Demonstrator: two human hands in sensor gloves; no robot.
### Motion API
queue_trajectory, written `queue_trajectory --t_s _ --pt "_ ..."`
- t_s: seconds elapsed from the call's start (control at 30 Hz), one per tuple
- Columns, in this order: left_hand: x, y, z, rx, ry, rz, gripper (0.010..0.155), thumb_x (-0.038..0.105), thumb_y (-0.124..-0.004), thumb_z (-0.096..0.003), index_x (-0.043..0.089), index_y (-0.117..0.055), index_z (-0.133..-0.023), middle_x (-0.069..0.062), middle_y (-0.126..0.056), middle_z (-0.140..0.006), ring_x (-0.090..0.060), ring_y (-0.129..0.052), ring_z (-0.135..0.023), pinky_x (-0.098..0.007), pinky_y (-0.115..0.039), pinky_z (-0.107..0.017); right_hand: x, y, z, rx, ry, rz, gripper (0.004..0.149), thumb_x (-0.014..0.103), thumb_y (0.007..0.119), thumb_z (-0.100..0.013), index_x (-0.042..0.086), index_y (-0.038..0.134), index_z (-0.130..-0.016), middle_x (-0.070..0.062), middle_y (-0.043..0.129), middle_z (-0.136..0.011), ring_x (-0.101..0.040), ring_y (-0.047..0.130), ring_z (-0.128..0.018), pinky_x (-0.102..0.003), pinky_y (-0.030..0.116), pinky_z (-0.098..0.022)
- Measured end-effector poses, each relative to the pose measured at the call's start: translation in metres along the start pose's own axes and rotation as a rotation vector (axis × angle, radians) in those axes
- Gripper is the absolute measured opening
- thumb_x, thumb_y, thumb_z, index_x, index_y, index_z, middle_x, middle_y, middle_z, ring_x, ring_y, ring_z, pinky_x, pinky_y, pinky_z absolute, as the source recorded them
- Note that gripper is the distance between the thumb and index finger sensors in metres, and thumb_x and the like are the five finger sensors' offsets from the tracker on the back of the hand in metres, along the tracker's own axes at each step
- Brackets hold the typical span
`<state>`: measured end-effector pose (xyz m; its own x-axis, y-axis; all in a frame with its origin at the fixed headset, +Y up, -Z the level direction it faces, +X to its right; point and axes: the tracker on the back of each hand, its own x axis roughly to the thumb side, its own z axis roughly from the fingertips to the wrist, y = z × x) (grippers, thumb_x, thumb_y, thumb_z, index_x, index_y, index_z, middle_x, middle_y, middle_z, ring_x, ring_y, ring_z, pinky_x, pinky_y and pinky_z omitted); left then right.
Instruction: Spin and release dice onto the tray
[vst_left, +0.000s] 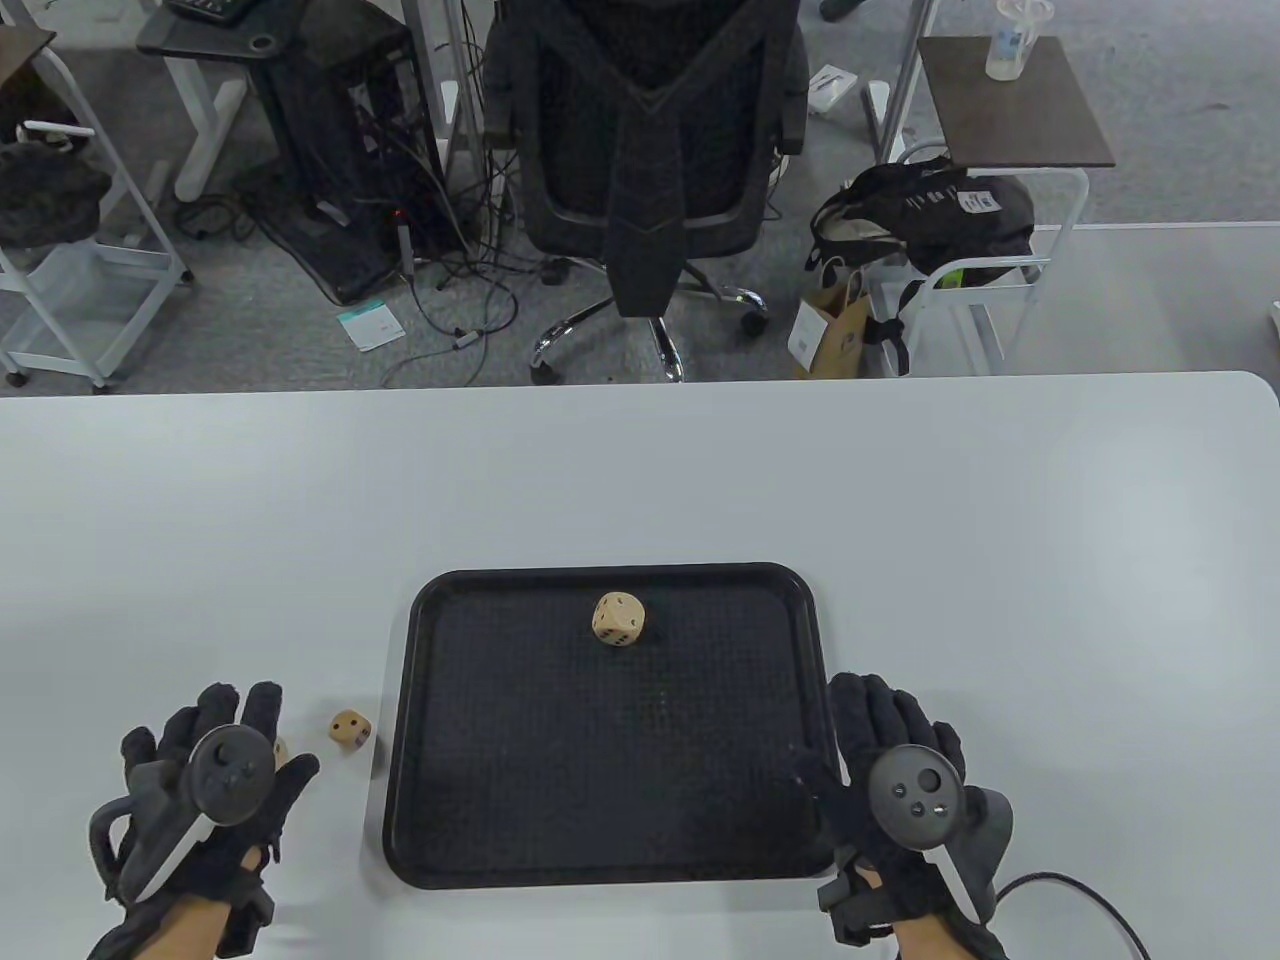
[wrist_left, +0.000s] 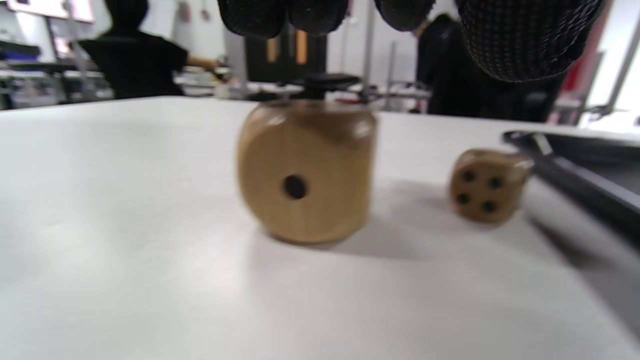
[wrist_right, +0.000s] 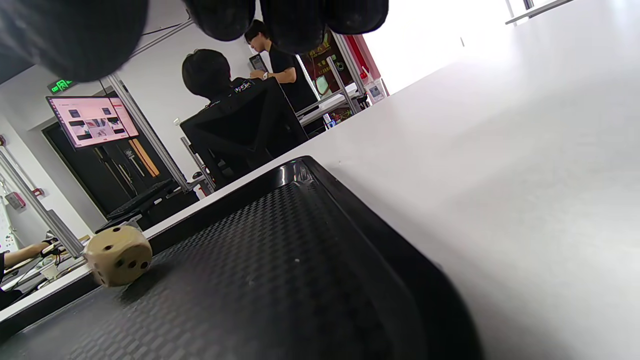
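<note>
A black tray (vst_left: 420, 650) lies on the white table, with one wooden die (vst_left: 617, 620) resting in its far half. A second die (vst_left: 350, 729) sits on the table just left of the tray. A third die (vst_left: 281, 750) peeks out from under my left hand (vst_left: 240, 730), whose fingers are spread above it without holding it. The left wrist view has this die (wrist_left: 306, 172) close up showing one pip, and the other die (wrist_left: 487, 185) beyond it. My right hand (vst_left: 860, 730) lies flat at the tray's right rim, empty. The right wrist view shows the tray's die (wrist_right: 119, 255).
The table's far edge runs across the middle of the table view, with a black office chair (vst_left: 650, 150) and a cart (vst_left: 960, 260) behind it. People stand in the background of both wrist views. White tabletop surrounds the tray.
</note>
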<state>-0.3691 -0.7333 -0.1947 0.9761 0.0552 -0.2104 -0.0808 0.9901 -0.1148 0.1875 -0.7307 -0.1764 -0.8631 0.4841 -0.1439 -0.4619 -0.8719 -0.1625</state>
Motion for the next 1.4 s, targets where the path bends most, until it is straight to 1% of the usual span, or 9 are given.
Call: queue_trajectory --t_s 0.13,0.3,0.43,0.7,0.83,1.0,1.07,1.2,1.4 --pt "-0.011 -0.010 -0.004 0.042 0.113 -0.038 0.082 0.065 -0.072 -0.0411 0.031 -0.040 -0.109 -0.015 -0.044 -0.116 -0.047 -0.060 -0.103 -0.073 -0.028 -0.077 0.000 0.000 0.000 0.008 -0.012 -0.014 0.078 0.062 0.073 -0.035 0.038 0.047 -0.105 0.002 0.050 -0.114 -0.029 0.048 -0.108 -0.064 0.031 -0.080" --pt "-0.018 -0.019 -0.006 0.023 0.152 -0.046 0.085 0.070 -0.073 -0.0373 0.029 -0.045 -0.107 -0.014 -0.055 -0.111 -0.044 -0.069 -0.098 -0.072 -0.034 -0.077 -0.001 -0.001 0.001 0.001 -0.018 -0.030 0.077 0.062 0.072 -0.036 0.038 0.048 -0.105 0.002 0.052 -0.114 -0.029 0.050 -0.107 -0.064 0.032 -0.080" --pt "-0.017 -0.026 -0.005 0.026 0.160 0.003 0.083 0.068 -0.075 -0.0373 0.026 -0.051 -0.105 -0.012 -0.074 -0.099 -0.042 -0.085 -0.085 -0.070 -0.044 -0.076 -0.001 0.001 0.000 0.020 -0.016 -0.025 0.077 0.062 0.071 -0.036 0.037 0.048 -0.105 0.002 0.052 -0.113 -0.029 0.051 -0.107 -0.064 0.033 -0.080" --pt "-0.013 -0.025 -0.004 0.035 0.147 0.092 0.080 0.060 -0.083 -0.0407 0.022 -0.054 -0.105 -0.018 -0.077 -0.096 -0.044 -0.088 -0.080 -0.069 -0.049 -0.075 -0.002 0.000 0.000 0.012 -0.019 -0.032 0.077 0.062 0.071 -0.036 0.037 0.048 -0.105 0.002 0.053 -0.113 -0.029 0.051 -0.106 -0.064 0.034 -0.079" --pt "-0.004 -0.012 0.001 0.076 0.089 0.102 0.079 0.060 -0.083 -0.0412 0.021 -0.056 -0.105 -0.019 -0.078 -0.095 -0.046 -0.088 -0.079 -0.070 -0.048 -0.074 -0.003 0.000 0.000 0.013 -0.021 -0.039 0.077 0.062 0.071 -0.036 0.037 0.048 -0.105 0.002 0.053 -0.113 -0.029 0.051 -0.106 -0.064 0.034 -0.080" --pt "0.040 0.016 0.015 0.119 -0.085 0.144 0.079 0.060 -0.083 -0.0410 0.021 -0.057 -0.105 -0.019 -0.078 -0.095 -0.046 -0.089 -0.079 -0.070 -0.049 -0.074 -0.003 0.000 0.000 0.012 -0.021 -0.046 0.077 0.062 0.071 -0.036 0.037 0.048 -0.105 0.002 0.053 -0.113 -0.029 0.051 -0.107 -0.064 0.034 -0.079" --pt "0.064 0.021 0.022 0.097 -0.211 0.152 0.079 0.060 -0.083 -0.0411 0.022 -0.055 -0.105 -0.018 -0.077 -0.097 -0.045 -0.088 -0.081 -0.070 -0.048 -0.075 -0.004 0.000 0.000 0.013 -0.019 -0.043 0.077 0.062 0.071 -0.036 0.037 0.048 -0.105 0.002 0.053 -0.113 -0.029 0.051 -0.106 -0.064 0.034 -0.080" --pt "0.124 0.018 0.042 -0.007 -0.436 0.122 0.078 0.060 -0.083 -0.0414 0.023 -0.057 -0.105 -0.017 -0.078 -0.098 -0.045 -0.089 -0.082 -0.070 -0.050 -0.075 -0.003 0.001 0.000 0.016 -0.023 -0.037 0.077 0.062 0.071 -0.035 0.037 0.048 -0.105 0.002 0.053 -0.113 -0.029 0.052 -0.106 -0.064 0.034 -0.079" --pt "0.188 0.006 0.045 -0.124 -0.569 0.077 0.077 0.059 -0.084 -0.0417 0.024 -0.057 -0.105 -0.017 -0.076 -0.099 -0.045 -0.088 -0.084 -0.070 -0.049 -0.076 -0.003 0.001 0.001 0.019 -0.030 -0.035 0.077 0.062 0.071 -0.036 0.037 0.048 -0.104 0.002 0.053 -0.113 -0.029 0.052 -0.106 -0.064 0.035 -0.079"
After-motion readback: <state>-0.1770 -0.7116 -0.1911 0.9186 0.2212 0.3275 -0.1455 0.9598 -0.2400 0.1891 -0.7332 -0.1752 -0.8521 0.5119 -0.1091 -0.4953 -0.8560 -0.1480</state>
